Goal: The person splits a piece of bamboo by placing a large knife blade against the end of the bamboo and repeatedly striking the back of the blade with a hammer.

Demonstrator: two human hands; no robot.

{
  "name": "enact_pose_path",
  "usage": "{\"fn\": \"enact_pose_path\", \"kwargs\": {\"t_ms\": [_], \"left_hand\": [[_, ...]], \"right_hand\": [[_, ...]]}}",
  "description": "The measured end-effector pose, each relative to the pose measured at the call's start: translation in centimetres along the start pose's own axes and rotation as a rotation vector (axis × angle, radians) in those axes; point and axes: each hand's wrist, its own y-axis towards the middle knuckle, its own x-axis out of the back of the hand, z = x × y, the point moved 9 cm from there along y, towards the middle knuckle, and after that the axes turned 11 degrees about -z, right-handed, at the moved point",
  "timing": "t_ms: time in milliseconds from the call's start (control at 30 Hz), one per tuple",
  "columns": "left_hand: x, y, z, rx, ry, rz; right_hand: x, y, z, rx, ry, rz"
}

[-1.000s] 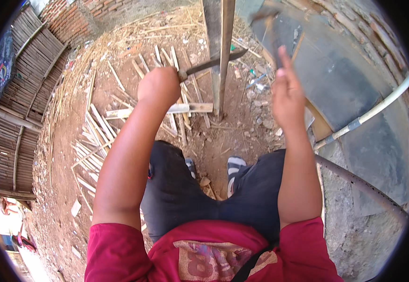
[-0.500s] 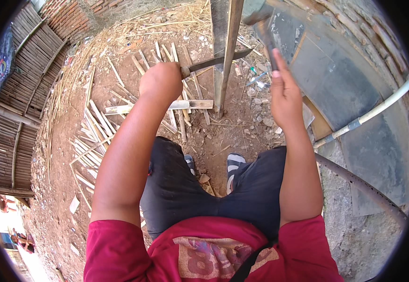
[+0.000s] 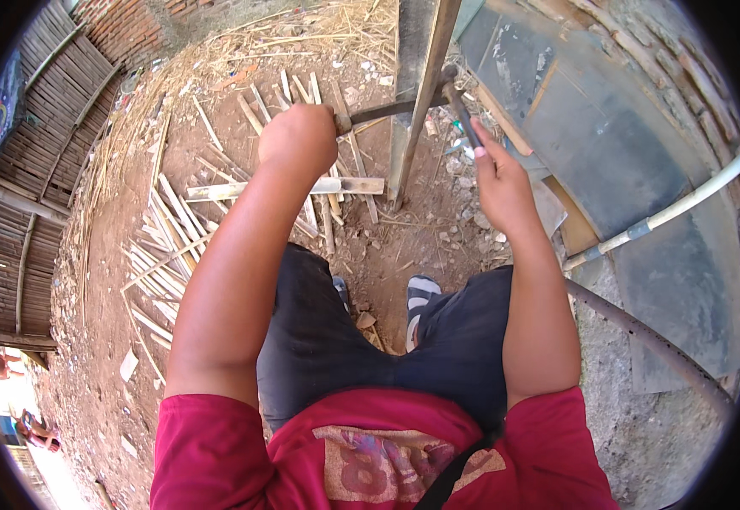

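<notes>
In front of me a tall upright piece of wood or bamboo (image 3: 418, 102) stands on the dirt, with two long sides that come together near its foot. My left hand (image 3: 299, 138) is closed around the handle of a machete (image 3: 380, 111), whose blade reaches right, level, to the upright piece. Whether the blade sits in it or lies against it I cannot tell. My right hand (image 3: 503, 185) grips a hammer (image 3: 462, 109) by its dark handle. The hammer's head is at the blade's far end, just right of the upright piece, seemingly touching it.
Pale split strips (image 3: 166, 229) lie piled on the dirt to the left, with a wider half-round length (image 3: 285, 189) across some. Dark sheets (image 3: 591, 127) lean at the right beside a white pipe (image 3: 684, 200). A woven bamboo wall (image 3: 56, 119) stands far left. People appear at the lower left edge.
The hammer has swung down and left from its raised position to the far end of the machete blade. My left hand has barely moved.
</notes>
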Motion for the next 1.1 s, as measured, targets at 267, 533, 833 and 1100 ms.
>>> {"fn": "enact_pose_path", "kwargs": {"t_ms": [267,533,833,1100], "left_hand": [[-0.5,0.3,0.6,0.03,0.02,0.023],[-0.7,0.9,1.7,0.037,0.001,0.0],[-3.3,0.4,1.3,0.074,-0.116,0.033],[-5.5,0.3,-0.2,0.047,-0.152,0.05]], "right_hand": [[4.1,0.1,2.5,0.031,0.141,-0.197],[3.5,0.1,3.1,-0.039,0.174,-0.2],[2.6,0.4,2.6,0.101,0.004,-0.193],[2.0,0.9,0.9,-0.02,-0.142,0.054]]}}
